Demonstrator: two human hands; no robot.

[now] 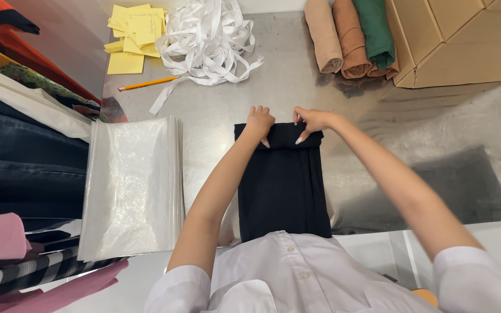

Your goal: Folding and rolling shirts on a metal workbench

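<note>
I see a black cloth [282,188] lying flat on the grey table [297,75], folded into a long strip. It is my landmark, and it runs from the white shirt [297,278] up to the middle of the table.

My left hand [259,122] is curled up at the far left corner of the black cloth, and its fingers pinch the rolled edge there. My right hand [313,120] sits at the far right corner, and its fingers pinch the same rolled edge. The two hands are near each other but do not touch.

Just left of the black cloth is a stack of clear plastic bags [130,185]. Further left are piles of folded clothes [24,168]. Far past the black cloth lies a heap of white ribbon [207,40], with yellow paper notes [134,35] and a pencil [146,84] beside it. Past the black cloth on the right are three rolled cloths [352,37] in tan, brown and green, touching a cardboard box [459,40].
</note>
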